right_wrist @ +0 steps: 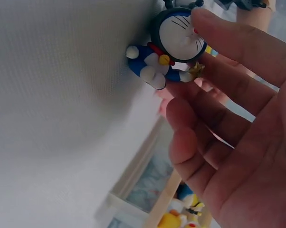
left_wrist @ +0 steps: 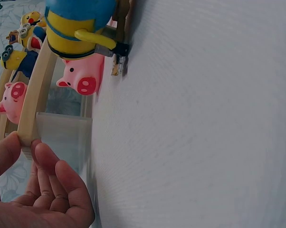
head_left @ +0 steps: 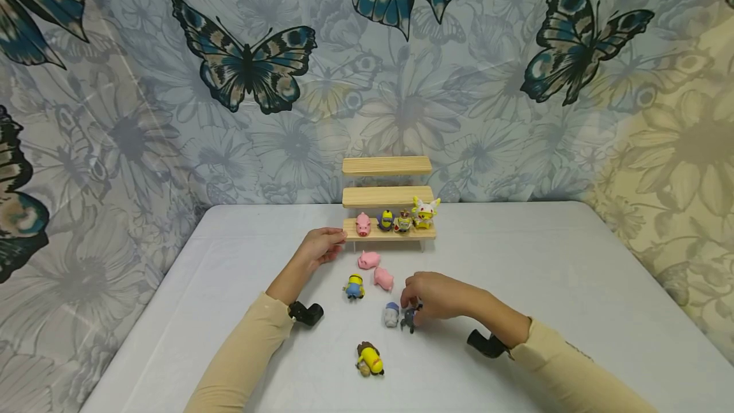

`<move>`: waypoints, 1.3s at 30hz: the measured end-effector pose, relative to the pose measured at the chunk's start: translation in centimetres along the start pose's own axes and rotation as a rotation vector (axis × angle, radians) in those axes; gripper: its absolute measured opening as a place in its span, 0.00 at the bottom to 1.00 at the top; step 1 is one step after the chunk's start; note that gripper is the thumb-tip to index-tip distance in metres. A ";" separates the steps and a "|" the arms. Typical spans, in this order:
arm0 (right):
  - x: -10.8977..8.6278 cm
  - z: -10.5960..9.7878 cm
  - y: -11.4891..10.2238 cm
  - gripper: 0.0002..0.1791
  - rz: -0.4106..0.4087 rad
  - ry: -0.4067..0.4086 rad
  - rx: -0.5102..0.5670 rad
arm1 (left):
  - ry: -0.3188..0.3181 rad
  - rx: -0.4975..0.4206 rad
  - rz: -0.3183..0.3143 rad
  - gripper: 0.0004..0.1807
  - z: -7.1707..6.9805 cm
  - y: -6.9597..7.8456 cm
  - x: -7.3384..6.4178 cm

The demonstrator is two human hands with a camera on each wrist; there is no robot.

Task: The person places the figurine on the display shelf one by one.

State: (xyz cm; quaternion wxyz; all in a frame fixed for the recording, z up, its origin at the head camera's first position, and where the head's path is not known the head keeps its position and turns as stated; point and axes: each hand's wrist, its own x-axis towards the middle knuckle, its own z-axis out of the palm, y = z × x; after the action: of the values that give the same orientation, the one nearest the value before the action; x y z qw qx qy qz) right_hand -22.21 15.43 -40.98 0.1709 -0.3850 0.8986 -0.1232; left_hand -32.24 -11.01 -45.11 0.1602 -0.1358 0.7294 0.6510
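Observation:
My left hand (head_left: 322, 246) pinches the left end of the lowest board of a three-tier wooden display stand (head_left: 387, 196). In the left wrist view, thumb and index finger sit on either side of the board's corner (left_wrist: 31, 128). On the tabletop my right hand (head_left: 438, 295) holds a small blue-and-white cat figurine (right_wrist: 178, 40) between thumb and fingers; the thumb lies on its face. Close to its left is a grey figurine with a blue top (head_left: 392, 315). The lowest board carries a pink pig (head_left: 363, 224), two small yellow-and-dark figurines (head_left: 386, 220) and a yellow figurine with white ears (head_left: 425, 214).
Two pink pigs (head_left: 369, 260) lie in front of the stand. Nearer is a yellow figurine in blue overalls (head_left: 355, 287), and a yellow-and-brown one (head_left: 370, 359) lies closest to me. White cloth covers the table (head_left: 545, 260); a butterfly-patterned curtain (head_left: 275, 145) hangs behind.

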 end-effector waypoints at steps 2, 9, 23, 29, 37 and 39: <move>0.0 0.0 -0.1 0.11 0.013 -0.018 -0.021 | -0.001 0.000 -0.002 0.20 0.0 0.0 0.0; -0.1 0.2 -0.5 0.12 0.098 -0.090 -0.088 | -0.001 -0.001 -0.005 0.20 0.0 0.0 0.0; 0.0 0.1 0.0 0.12 0.126 -0.104 -0.043 | 0.005 -0.004 -0.007 0.20 0.1 0.1 -0.2; 0.0 -0.4 0.4 0.12 0.103 -0.087 -0.011 | 0.002 0.000 -0.011 0.19 0.1 0.2 -0.2; 0.3 -1.3 1.5 0.14 0.022 -0.028 0.070 | -0.001 -0.010 -0.006 0.20 0.0 0.1 -0.1; 0.3 -1.6 1.6 0.14 0.013 -0.012 0.098 | -0.002 -0.012 -0.003 0.19 0.0 0.1 -0.1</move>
State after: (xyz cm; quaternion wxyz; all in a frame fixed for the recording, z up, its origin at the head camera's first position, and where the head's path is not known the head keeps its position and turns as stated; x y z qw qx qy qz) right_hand -24.14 16.44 -40.15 0.1958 -0.3711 0.8929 -0.1633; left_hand -32.19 -10.98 -45.01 0.1613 -0.1373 0.7249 0.6555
